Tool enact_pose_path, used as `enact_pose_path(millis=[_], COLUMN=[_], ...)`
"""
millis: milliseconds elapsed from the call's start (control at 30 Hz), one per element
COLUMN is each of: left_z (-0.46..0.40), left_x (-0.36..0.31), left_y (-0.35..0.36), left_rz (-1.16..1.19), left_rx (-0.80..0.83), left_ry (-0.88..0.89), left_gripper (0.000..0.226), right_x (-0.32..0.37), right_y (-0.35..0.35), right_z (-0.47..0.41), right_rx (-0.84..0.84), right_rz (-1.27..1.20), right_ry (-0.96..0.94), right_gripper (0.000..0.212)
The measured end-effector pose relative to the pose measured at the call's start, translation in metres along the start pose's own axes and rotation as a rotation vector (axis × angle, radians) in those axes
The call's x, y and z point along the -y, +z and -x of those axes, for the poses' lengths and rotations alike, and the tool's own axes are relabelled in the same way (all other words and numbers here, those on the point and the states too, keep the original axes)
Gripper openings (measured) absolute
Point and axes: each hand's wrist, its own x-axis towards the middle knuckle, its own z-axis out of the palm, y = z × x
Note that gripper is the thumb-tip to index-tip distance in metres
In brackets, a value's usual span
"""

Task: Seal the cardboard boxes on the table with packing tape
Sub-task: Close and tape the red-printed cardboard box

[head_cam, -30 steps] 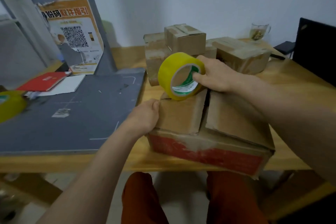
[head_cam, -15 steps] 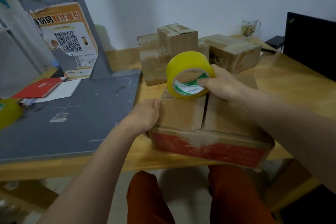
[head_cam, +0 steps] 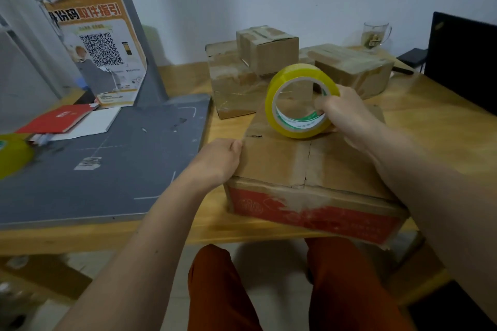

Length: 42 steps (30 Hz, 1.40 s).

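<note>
Gripping a yellow tape roll point(head_cam: 301, 101) with right hand point(head_cam: 347, 115), fingers hooked through the core, roll standing on edge on top of the near box point(head_cam: 309, 166), over the centre seam towards the far side. Left hand point(head_cam: 215, 162) curled against that box's left top edge, thumb on the flap, grasping the corner. Box at the front edge of the bench point(head_cam: 443, 126), both top flaps folded down and meeting; contents hidden. Red print on the front face, partly torn.

Behind: three more boxes, all closed, contents not visible. Small box point(head_cam: 269, 48) stacked on a larger one point(head_cam: 234, 83); third box point(head_cam: 352, 67) to the right, touching or just beside them, cannot tell which. Glass mug point(head_cam: 375, 35) near the wall, holding pale liquid. Second yellow roll point(head_cam: 13, 153) at far left on a grey mat point(head_cam: 107, 169).
</note>
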Motion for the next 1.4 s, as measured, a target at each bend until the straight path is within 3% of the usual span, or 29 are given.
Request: enact_pose_path(millis=[67, 167, 333, 500, 733, 900, 1100, 1400], left_z=[-0.002, -0.004, -0.001, 0.021, -0.002, -0.002, -0.001, 0.001], left_x=[0.000, -0.008, -0.021, -0.020, -0.030, -0.042, -0.056, -0.057], left_y=[0.000, 0.000, 0.002, -0.001, -0.004, 0.014, 0.027, 0.027], left_rz=[0.059, 0.001, -0.366, -0.413, -0.405, -0.435, -0.456, -0.430], left_rx=[-0.024, 0.144, 0.246, 0.253, 0.230, 0.196, 0.178, 0.186], left_ry=[0.098, 0.289, 0.271, 0.325, 0.059, 0.213, 0.027, 0.001], left_gripper=[0.035, 0.058, 0.096, 0.113, 0.135, 0.142, 0.156, 0.166], right_x=[-0.004, -0.008, -0.008, -0.009, -0.009, -0.010, -0.007, -0.009], right_y=[0.000, 0.000, 0.003, 0.003, 0.002, 0.002, 0.000, -0.041], right_z=[0.001, -0.002, -0.004, -0.006, -0.004, -0.006, -0.007, 0.003], right_rx=[-0.003, -0.005, 0.017, 0.029, 0.021, 0.004, -0.010, -0.168], right_rz=[0.043, 0.090, 0.198, 0.210, 0.218, 0.253, 0.312, 0.368], right_ry=[-0.078, -0.142, -0.167, -0.175, -0.169, -0.167, -0.164, -0.123], right_gripper=[0.014, 0.012, 0.015, 0.010, 0.010, 0.015, 0.017, 0.016])
